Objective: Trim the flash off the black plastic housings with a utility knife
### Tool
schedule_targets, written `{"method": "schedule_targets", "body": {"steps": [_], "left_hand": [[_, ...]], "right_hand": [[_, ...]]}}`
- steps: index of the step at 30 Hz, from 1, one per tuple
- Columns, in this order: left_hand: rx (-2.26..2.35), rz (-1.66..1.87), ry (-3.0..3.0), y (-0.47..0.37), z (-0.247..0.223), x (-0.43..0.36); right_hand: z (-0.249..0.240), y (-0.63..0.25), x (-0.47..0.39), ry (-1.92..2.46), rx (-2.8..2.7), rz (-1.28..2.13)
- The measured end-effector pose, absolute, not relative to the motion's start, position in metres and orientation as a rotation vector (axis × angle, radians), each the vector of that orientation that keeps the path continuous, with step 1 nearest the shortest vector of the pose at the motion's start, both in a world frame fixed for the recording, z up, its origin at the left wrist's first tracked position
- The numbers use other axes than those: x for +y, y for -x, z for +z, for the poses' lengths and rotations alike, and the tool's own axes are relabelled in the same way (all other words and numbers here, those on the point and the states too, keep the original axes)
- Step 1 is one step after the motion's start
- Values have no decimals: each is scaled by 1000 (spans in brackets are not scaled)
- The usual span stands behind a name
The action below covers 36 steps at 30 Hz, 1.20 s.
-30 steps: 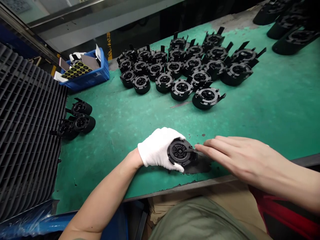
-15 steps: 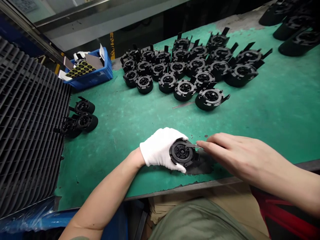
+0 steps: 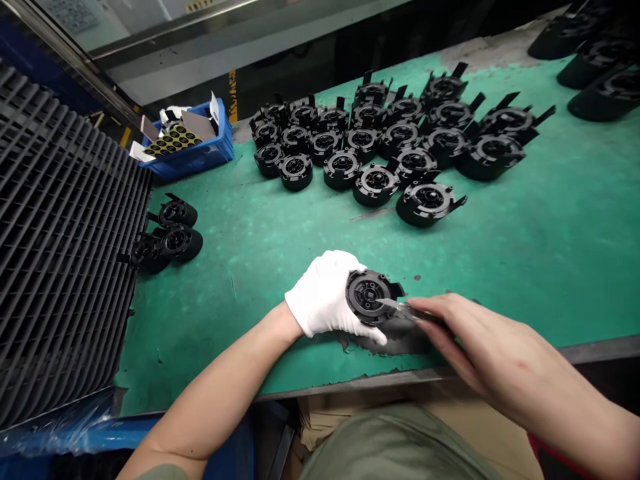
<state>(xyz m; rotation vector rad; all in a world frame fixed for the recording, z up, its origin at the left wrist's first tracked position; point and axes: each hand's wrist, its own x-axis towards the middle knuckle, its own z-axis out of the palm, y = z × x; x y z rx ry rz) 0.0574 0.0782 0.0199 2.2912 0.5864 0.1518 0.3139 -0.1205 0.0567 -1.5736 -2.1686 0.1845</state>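
Note:
My left hand (image 3: pixel 330 297), in a white glove, grips a round black part (image 3: pixel 369 297) by its left side just above the table's near edge. Its ringed face with small holes points up toward me. My bare right hand (image 3: pixel 465 333) is closed on a thin knife (image 3: pixel 394 305) with a pointed metal blade. The blade's tip lies over the middle of the part's face; whether it touches cannot be made out. Part of the knife's handle is hidden in my fingers.
Several similar black parts (image 3: pixel 363 140) stand in rows on the green table (image 3: pixel 280 233). Three more sit at the left (image 3: pixel 177 240), beside a stack of grey slatted trays (image 3: pixel 65 247). Behind is a blue bin (image 3: pixel 195 157). Taller black parts (image 3: pixel 607 93) stand far right.
The knife's blade has moved from the part's upper right rim to over its centre. My right hand has lowered and tilted. The part has turned in my left hand, and the whole view has shifted slightly.

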Motion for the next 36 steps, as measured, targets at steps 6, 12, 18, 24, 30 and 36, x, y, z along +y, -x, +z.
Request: {"method": "schedule_targets", "body": {"steps": [6,12,18,24,30,36], "left_hand": [[581,189,-2360,-57,17,75],[656,238,-2366,-56,13,73],[635,268,-2309,-54,11,73],[643,252,-2327,-54,9,74],[663,239,-2331,-55,12,74],[658,220,-2288,-56,20,73]], "right_hand": [[52,-305,-120,1564,-2220,-83],[58,-305,-119,1573,-2231,-198],[54,-302,-116,1597,-2227,-164],[62,-300,-114,1603,-2286,-198],[73,-294,-119,1605,-2353,-256],[75,-287,-127,1646,-2379,-267]]}}
